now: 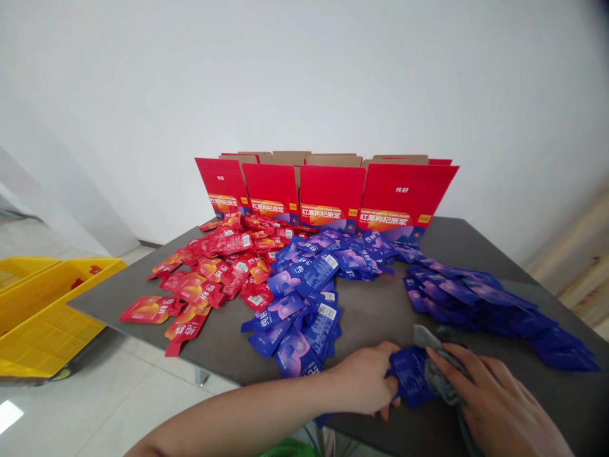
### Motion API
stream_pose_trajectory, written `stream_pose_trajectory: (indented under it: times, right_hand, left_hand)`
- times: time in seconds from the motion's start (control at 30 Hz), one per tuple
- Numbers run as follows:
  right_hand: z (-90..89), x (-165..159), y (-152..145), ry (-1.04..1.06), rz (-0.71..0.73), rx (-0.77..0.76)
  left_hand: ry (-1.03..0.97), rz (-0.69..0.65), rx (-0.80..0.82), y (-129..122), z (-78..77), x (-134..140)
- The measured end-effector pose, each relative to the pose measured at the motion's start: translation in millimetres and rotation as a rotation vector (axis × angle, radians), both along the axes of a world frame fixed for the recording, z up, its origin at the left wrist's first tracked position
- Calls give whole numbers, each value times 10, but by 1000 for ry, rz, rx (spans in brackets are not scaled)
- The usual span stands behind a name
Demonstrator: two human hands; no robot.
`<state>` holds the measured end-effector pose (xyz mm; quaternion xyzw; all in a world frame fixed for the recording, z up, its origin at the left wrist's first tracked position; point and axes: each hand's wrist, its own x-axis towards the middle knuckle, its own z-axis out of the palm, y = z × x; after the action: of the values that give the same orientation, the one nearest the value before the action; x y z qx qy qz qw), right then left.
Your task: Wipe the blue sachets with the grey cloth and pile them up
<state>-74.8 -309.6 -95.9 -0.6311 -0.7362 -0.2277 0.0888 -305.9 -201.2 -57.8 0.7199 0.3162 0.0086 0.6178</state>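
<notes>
Looks like wiping: left hand (364,379) pinches blue sachet (411,376) near the tabletop (375,310) edge; right hand (497,397) grips bunched grey cloth (441,383) against it. Next move likely needs steady left pinch.

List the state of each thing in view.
Red printed cardboard boxes: upright, flaps raised.
Red glossy pouches: loosely heaped.
Blue glossy pouches: heaped centrally, overlapping row at right.
Single blue pouch: in left hand.
Grey crumpled cloth: in right hand, against pouch.
Yellow plastic crate: open on top.
</notes>
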Motion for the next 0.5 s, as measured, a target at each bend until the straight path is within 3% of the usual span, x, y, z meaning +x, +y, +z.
stream_pose_trajectory:
  times: [0.13,0.3,0.4,0.5]
  right_hand:
    - [-60,-105,35,-16,65,-12]
    - [-333,405,4,51,-79,-65]
    - [-479,588,-4,57,-91,-56]
    - [-507,519,19,52,-121,38]
  left_hand:
    - [11,3,-2,-14,-43,29]
    - [-9,46,-137,50,-34,21]
    - [-22,24,-128,303,160,-23]
    - [-45,-55,98,722,556,41]
